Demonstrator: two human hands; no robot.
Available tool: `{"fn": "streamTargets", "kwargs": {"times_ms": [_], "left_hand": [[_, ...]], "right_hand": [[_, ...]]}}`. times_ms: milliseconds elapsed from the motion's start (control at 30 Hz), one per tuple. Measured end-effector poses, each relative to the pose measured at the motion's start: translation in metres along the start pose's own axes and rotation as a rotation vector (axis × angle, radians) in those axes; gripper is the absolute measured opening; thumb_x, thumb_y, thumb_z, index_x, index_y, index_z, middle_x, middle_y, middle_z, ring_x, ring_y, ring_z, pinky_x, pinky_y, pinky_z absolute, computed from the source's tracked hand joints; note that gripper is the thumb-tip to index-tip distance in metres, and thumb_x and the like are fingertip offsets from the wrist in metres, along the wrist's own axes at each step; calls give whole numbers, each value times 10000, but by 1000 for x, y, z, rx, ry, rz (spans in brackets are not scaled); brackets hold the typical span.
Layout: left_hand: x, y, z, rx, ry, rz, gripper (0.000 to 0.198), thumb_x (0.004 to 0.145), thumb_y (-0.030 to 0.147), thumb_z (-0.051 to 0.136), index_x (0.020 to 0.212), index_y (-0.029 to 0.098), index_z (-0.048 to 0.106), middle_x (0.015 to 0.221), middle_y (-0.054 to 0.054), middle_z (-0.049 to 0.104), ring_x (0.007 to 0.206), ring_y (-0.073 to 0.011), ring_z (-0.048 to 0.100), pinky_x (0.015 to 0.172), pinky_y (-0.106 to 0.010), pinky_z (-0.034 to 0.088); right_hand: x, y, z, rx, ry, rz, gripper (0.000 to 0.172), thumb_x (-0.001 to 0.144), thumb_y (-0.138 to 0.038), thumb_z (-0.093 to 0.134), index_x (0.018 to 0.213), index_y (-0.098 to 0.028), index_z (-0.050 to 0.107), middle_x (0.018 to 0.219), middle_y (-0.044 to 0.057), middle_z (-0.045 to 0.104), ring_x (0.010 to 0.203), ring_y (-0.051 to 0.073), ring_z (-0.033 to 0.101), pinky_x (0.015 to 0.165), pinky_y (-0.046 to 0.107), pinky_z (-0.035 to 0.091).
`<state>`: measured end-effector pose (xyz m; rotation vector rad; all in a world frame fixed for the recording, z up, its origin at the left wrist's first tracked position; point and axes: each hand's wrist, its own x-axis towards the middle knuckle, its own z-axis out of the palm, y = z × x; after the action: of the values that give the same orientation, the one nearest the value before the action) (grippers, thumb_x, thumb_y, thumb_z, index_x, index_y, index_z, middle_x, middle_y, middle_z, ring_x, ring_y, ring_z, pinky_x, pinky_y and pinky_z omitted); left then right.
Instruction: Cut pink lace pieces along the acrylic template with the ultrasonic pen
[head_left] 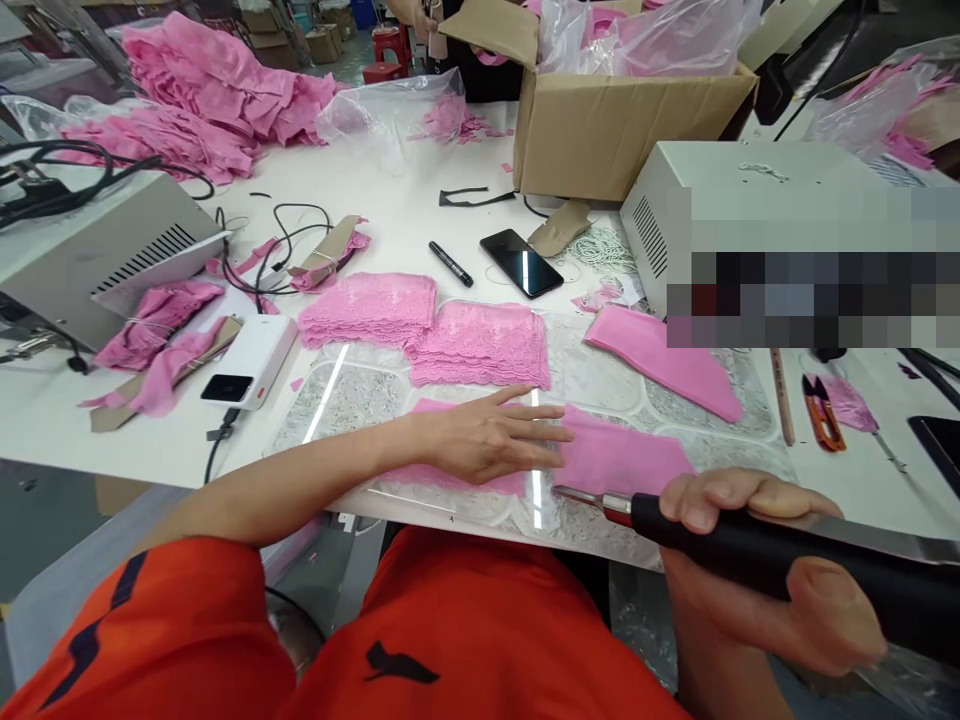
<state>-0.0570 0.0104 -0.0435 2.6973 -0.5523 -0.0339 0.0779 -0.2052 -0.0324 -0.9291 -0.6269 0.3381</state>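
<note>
My left hand lies with fingers spread on a flat pink fabric piece, pressing near its middle. In my right hand is a thick black handheld tool with a narrow metal tip; my fingers wrap round its body. The tip points left, by the fabric's front edge; whether it touches cannot be told. Beyond my left hand sit two stacks of pink lace-edged pieces, a left stack and a right stack. A folded stack of smooth pink pieces is to the right. Under the fabric is a clear patterned mat.
Grey machine boxes stand left and right. A cardboard box is at the back. Around the mat are a phone, a marker, a power bank and orange thread snips. Another person's hand shows behind.
</note>
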Motion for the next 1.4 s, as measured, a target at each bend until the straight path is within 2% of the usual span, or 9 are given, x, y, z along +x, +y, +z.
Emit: {"fn": "streamTargets", "kwargs": {"times_ms": [167,300,467,700,833,967,1200,1400], "left_hand": [[-38,7,-2,-14,35,-53,378,1027,229,377,1325,218,610,1450,-60,542,1473,-233,322,1250,-503,84],[-58,10,11,-23,-10,-95,393,1034,231,371,1381,233,555,1514,-44,459,1475,-214,316,1250,-502,5],[-58,12,19,-41,-11,-120,389,1040,285,389,1405,298,524,1550,-17,403,1486,-192,288,1242,-498,-48],[-60,14,23,26,-18,-121,439,1044,421,395,1451,274,465,1590,-32,322,1500,-190,253,1232,-466,-118],[-60,15,24,45,-15,-128,439,1035,459,408,1439,304,479,1589,-18,326,1500,-200,253,1233,-473,-105],[-60,15,26,88,14,-101,456,1033,469,407,1440,276,482,1592,-35,321,1501,-211,250,1230,-493,-98],[-60,16,26,100,29,-96,449,1009,462,475,1423,293,501,1579,-40,348,1484,-238,294,1236,-536,-34],[-60,14,28,99,67,-62,463,1009,472,469,1416,256,511,1566,-61,372,1481,-235,303,1231,-526,-71]], "right_hand": [[-5,0,7,49,-31,23,233,714,-384,680,863,-206,697,715,2,615,498,123,513,445,311,455],[-11,6,13,59,-55,66,232,730,-388,666,877,-209,681,730,3,606,519,122,520,463,314,470],[-15,10,15,44,-51,74,246,730,-390,659,882,-197,667,745,9,593,541,123,523,479,315,473],[-15,8,15,13,-55,79,247,731,-398,661,877,-199,663,741,11,590,536,123,524,482,315,474],[-14,9,16,19,-68,83,250,738,-407,666,877,-199,663,747,12,594,532,123,528,479,316,472],[-13,6,18,34,-57,85,230,738,-376,667,879,-194,672,755,6,593,534,116,529,476,307,461],[-10,7,20,36,-75,46,221,749,-355,659,896,-191,675,770,8,601,548,119,535,489,315,462],[-11,9,22,27,-90,60,224,746,-363,666,891,-192,673,768,1,618,550,120,553,503,309,465]]}}
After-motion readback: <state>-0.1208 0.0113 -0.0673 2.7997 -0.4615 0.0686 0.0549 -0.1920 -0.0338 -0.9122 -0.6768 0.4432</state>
